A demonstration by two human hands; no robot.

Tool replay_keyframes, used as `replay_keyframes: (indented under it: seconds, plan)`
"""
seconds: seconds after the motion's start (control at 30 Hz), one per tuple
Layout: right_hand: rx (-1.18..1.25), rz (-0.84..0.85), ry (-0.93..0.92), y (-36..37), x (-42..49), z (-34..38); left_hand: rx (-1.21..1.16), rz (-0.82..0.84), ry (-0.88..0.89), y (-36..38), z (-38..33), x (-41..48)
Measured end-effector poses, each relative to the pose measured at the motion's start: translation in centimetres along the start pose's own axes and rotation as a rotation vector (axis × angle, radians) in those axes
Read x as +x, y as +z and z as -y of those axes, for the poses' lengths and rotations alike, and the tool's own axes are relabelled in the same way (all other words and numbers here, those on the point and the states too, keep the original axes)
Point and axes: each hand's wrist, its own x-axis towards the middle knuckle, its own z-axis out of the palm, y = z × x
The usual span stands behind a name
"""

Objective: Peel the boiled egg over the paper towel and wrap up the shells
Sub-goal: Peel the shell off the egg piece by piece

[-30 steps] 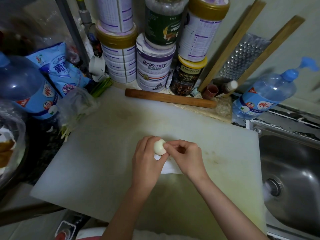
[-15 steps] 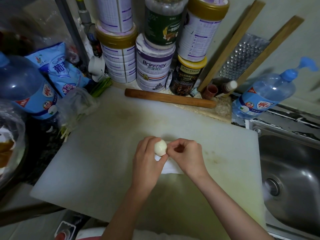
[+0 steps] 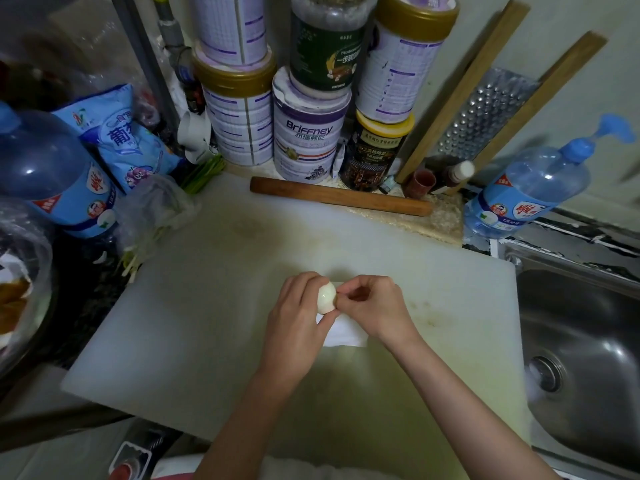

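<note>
White cutting board (image 3: 207,323) in the middle, wooden rolling pin (image 3: 341,196) along its far edge, stacked tins (image 3: 310,140) behind, metal grater (image 3: 485,116) leaning far right, blue pump bottle (image 3: 526,192) beside steel sink (image 3: 588,341), blue bag (image 3: 128,140) far left

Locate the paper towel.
Head view, centre: the paper towel lies on the cutting board, mostly hidden beneath the left hand and right hand holding the egg.

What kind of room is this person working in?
Most likely a small home kitchen: a steel sink sits at the right, a white cutting board covers the counter, and a wooden rolling pin and metal grater stand by the wall.
</note>
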Motion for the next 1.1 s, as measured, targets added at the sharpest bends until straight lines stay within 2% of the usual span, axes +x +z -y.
replay_keyframes:
  seconds: [0.33, 0.5, 0.6, 0.77, 1.1]
  plan:
    - [0.054, 0.03, 0.058, -0.4, 0.3, 0.0, 0.048, -0.002, 0.073, -0.2, 0.0, 0.3]
    - [0.108, 0.012, 0.087, -0.3, 0.4, -0.2, -0.018, -0.004, 0.034, 0.0, 0.2, 0.2]
    - [0.186, 0.039, 0.117, -0.5, 0.5, -0.5, -0.181, -0.009, -0.066, 0.0, 0.2, 0.2]
    - [0.297, 0.036, 0.126, -0.8, 0.6, -0.8, -0.672, 0.002, -0.454, 0.1, 0.6, 0.2]
    - [0.299, 0.012, 0.145, -0.6, 0.7, -1.0, -1.099, 0.097, -0.622, 0.6, 2.7, -0.7]
